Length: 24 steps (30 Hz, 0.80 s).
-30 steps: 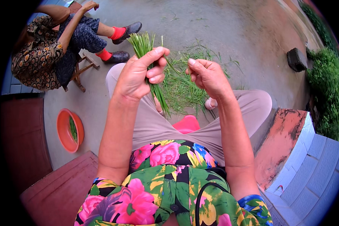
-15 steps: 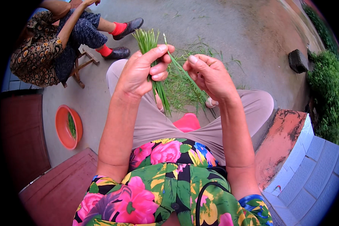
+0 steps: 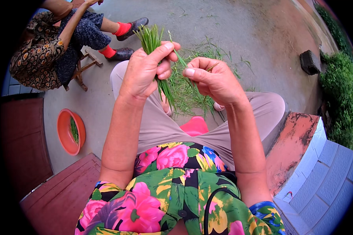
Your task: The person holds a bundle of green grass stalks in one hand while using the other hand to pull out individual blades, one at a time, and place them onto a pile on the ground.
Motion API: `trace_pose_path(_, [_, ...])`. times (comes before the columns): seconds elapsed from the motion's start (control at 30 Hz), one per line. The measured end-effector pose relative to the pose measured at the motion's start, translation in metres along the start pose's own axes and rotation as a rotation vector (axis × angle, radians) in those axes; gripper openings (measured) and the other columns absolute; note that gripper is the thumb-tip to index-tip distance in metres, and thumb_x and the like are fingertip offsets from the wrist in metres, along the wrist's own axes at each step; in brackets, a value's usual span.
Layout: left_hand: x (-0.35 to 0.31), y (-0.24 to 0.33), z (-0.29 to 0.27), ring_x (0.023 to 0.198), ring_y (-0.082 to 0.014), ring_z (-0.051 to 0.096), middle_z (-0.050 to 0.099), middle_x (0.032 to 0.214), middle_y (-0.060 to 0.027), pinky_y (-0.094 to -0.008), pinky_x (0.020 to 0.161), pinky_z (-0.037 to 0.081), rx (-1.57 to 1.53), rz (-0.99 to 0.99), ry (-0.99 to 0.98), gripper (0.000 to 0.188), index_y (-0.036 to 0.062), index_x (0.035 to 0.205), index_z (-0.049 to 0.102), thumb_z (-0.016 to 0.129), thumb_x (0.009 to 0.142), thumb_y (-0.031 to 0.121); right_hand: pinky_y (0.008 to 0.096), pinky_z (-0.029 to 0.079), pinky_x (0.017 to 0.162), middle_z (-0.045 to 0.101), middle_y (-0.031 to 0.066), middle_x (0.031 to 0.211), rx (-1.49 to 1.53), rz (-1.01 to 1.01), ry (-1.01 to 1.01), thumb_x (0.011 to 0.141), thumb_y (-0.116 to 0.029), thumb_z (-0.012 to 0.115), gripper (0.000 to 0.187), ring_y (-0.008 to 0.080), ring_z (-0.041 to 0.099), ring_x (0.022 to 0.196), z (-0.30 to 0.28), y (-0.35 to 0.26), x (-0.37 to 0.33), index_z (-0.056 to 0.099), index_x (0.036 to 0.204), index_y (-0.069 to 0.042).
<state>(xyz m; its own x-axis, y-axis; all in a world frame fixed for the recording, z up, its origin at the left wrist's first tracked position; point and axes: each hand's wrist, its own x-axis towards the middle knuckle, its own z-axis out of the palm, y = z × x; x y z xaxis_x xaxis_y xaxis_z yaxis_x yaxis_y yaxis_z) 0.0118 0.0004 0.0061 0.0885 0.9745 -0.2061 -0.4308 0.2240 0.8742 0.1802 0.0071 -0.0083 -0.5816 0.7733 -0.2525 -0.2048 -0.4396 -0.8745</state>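
1. The left hand (image 3: 148, 67) is grasping a bunch of green stalks (image 3: 150, 40), its fingers curling around the middle; the cut-looking upper ends are fanning out above the thumb and the thinner ends are hanging below the palm.
2. A single stalk (image 3: 179, 58) is slanting between the two hands, its pale tip rising past the left thumb and forefinger, which are pinching it apart from the bunch.
3. The right hand (image 3: 216, 81) is closing its thumb and forefinger on the lower part of that stalk, as far as the fingers covering it let one judge.
4. Beneath both hands, loose green blades (image 3: 186, 96) are lying scattered on the grey ground (image 3: 259, 51), around and between the wearer's feet.
5. To the left, an orange basin (image 3: 68, 144) is standing on the ground, and more greens (image 3: 74, 130) are resting inside it.
6. At upper left, another person (image 3: 37, 64) in red socks is sitting on a low wooden stool (image 3: 79, 74).
7. Well off to the right, a dark block (image 3: 310, 62) is sitting beside leafy bushes (image 3: 339, 84).
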Motion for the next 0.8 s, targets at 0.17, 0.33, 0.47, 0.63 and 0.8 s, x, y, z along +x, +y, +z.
trace_pose_path(0.17, [0.0,0.0,0.0,0.043,-0.0031,0.035,0.053,0.067,-0.0037,-0.0178,0.04,0.029,-0.018,0.058,0.073,0.015,-0.0023,0.085,0.056,0.052,0.081,0.012,0.0157,0.024,0.037,0.045,-0.0055,0.056,-0.059,0.02,0.02,0.075,-0.016,0.059,0.011,0.0,0.033,0.042,0.002,0.0,-0.001,0.054,0.074,-0.006])
trace_pose_path(0.33, [-0.004,0.001,0.007,0.043,-0.0034,0.034,0.053,0.067,-0.004,-0.0184,0.04,0.029,-0.03,0.125,0.088,0.014,-0.0023,0.085,0.055,0.052,0.08,0.011,0.0161,0.024,0.037,0.047,-0.0048,0.057,-0.048,-0.029,0.044,0.076,-0.016,0.058,0.012,0.0006,0.034,0.042,0.003,0.015,0.004,0.054,0.075,-0.005])
trace_pose_path(0.47, [-0.006,0.001,0.007,0.043,-0.0035,0.034,0.053,0.067,-0.0037,-0.0184,0.04,0.028,-0.025,0.174,0.145,0.014,-0.0021,0.085,0.055,0.052,0.081,0.011,0.0164,0.025,0.037,0.047,-0.0046,0.057,-0.147,-0.099,0.104,0.077,-0.016,0.056,0.012,0.0014,0.035,0.043,0.008,0.011,0.002,0.053,0.075,-0.005])
trace_pose_path(0.63, [-0.006,0.002,0.002,0.044,-0.0036,0.035,0.052,0.067,-0.0033,-0.0182,0.04,0.029,-0.068,0.19,0.157,0.015,-0.0018,0.086,0.055,0.051,0.082,0.012,0.0162,0.023,0.037,0.043,-0.0054,0.056,-0.061,-0.024,0.092,0.079,-0.015,0.055,0.011,0.0013,0.033,0.042,0.001,0.008,-0.001,0.049,0.074,-0.007])
trace_pose_path(0.8, [-0.009,0.001,0.007,0.045,-0.0035,0.035,0.053,0.068,-0.0036,-0.0181,0.041,0.029,-0.07,0.233,0.149,0.014,-0.0018,0.086,0.055,0.051,0.082,0.011,0.0167,0.021,0.036,0.042,-0.0053,0.055,-0.09,-0.032,0.21,0.077,-0.011,0.053,0.007,0.0016,0.03,0.041,0.001,0.011,0.002,0.05,0.074,-0.007])
